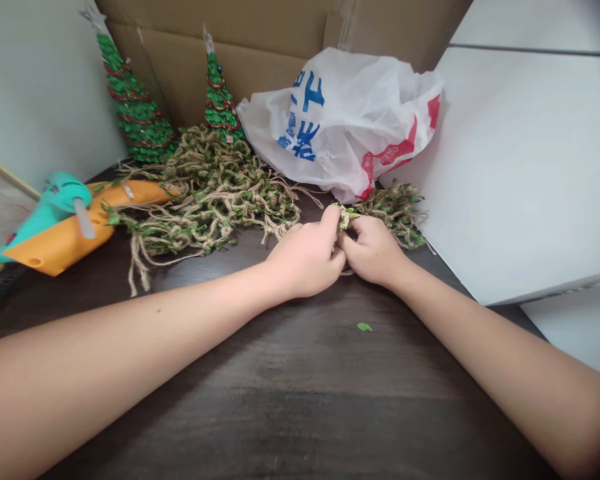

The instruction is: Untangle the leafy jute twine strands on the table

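My left hand is closed, with the thumb pressed on a short piece of twine with green leaves. The fingers of my right hand pinch the same twine from the other side, and the two hands touch. Most of the piece is hidden behind my fingers. Beyond my left hand lies a large tangled heap of leafy jute twine. A smaller heap of leafy twine sits just behind my right hand.
A white plastic bag with blue and red print leans against a cardboard box. Two small Christmas trees stand behind the heap. A teal and orange glue gun is at left. One loose leaf lies on the dark table.
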The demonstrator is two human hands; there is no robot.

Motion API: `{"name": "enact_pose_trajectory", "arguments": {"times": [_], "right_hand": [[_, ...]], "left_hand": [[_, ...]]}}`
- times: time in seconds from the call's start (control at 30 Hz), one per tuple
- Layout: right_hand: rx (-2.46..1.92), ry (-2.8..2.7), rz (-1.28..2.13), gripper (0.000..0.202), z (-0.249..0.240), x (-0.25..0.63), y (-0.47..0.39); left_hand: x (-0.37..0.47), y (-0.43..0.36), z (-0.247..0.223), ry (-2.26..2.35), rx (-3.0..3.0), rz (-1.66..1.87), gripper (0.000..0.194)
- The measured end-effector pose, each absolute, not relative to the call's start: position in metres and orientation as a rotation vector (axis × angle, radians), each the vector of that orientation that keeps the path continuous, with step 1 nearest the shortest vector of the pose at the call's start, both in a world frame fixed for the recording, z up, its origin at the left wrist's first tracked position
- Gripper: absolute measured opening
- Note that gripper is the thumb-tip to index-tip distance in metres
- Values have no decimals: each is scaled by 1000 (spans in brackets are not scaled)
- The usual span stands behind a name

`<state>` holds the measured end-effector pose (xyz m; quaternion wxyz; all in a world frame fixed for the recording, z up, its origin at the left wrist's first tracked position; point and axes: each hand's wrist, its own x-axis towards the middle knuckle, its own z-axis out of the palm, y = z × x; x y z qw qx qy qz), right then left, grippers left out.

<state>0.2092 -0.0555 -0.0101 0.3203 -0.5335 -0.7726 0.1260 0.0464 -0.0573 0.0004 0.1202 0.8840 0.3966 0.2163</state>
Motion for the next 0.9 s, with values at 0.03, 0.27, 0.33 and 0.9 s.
{"name": "enact_pose_trajectory", "arguments": {"times": [0.03, 0.27, 0.33, 0.9], "right_hand": [[-1406, -2028, 334, 18, -10, 209, -55], [-1419, -2021, 347, 19, -10, 209, -55], [-1425, -2018, 339, 18, -9, 209, -56], [-1413, -2036, 332, 18, -9, 209, -56]], "left_hand": [[46, -57, 0, 1159, 2581, 630, 34], [46, -57, 0, 1152, 2569, 629, 35], [46, -57, 0, 1155, 2562, 628, 35], [47, -58, 1, 1161, 2572, 617, 35]]}}
